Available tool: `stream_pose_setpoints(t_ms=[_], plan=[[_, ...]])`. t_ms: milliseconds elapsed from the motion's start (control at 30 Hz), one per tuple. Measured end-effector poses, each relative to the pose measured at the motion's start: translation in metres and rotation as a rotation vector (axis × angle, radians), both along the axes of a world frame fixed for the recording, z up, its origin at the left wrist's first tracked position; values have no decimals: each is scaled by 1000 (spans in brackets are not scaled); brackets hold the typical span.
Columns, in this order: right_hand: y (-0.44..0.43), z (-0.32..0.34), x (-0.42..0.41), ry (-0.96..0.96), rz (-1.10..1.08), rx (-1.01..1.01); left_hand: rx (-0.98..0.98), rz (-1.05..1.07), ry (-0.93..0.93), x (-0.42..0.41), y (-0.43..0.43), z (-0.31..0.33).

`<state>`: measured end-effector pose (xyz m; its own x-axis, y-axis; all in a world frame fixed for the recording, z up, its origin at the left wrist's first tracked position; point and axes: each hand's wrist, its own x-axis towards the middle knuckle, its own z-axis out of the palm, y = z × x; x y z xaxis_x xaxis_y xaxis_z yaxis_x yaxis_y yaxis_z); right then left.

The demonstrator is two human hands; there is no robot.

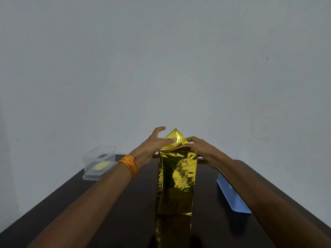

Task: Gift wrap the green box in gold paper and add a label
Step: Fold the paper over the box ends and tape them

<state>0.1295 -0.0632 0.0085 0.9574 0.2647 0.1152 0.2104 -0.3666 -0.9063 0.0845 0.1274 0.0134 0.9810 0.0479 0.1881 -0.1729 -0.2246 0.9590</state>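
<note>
The left hand (152, 145), orange bangles (129, 164) at its wrist, is spread wide, fingers straight, its fingertips touching the upright triangular flap (176, 137) of gold paper at the far end of the box. The right hand (202, 149) lies over that end's right corner, fingers loosely bent and pressing the folded paper down, gripping nothing. The gold-wrapped box (175, 183) lies lengthwise in the middle of the dark table (125, 212), no green showing. A clear plastic container (98, 163) with something yellow inside sits at the far left. A blue tray (231, 196) lies right of the box, under the right forearm.
</note>
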Motion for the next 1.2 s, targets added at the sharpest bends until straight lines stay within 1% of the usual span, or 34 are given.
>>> stream_pose_setpoints(t_ms=[33,100,167,300,400,533,600,733,833,933,1033,1133,1200], plan=[[0,1,0,-6,-8,-8,-22,-5,36,4,-2,0],[-2,1,0,-20,-27,-23,-146,-42,96,7,-8,2],[-4,1,-1,-16,-41,-22,-220,-52,106,10,-11,3],[-6,1,-1,-20,-10,-9,-210,7,88,14,-7,-2],[-5,2,-3,-22,-7,-2,-238,-40,96,10,2,-4],[-2,5,-12,1,-4,48,-161,-4,49,13,3,-5],[-1,3,-16,7,-8,112,-153,10,46,12,-2,-6],[-3,-12,-15,-32,-97,332,-142,-3,26,7,-4,-5],[-8,-16,-18,-24,-102,403,-118,-7,14,-1,-8,-4],[-24,-13,-19,-73,-181,457,-85,50,-22,-2,-8,-5],[-48,-17,-19,-88,-253,415,-71,134,-79,-1,-1,-8],[-75,-28,-21,-95,-317,381,-26,280,-200,-5,0,1],[-94,-34,-21,-101,-368,366,0,338,-325,-12,-9,17]])
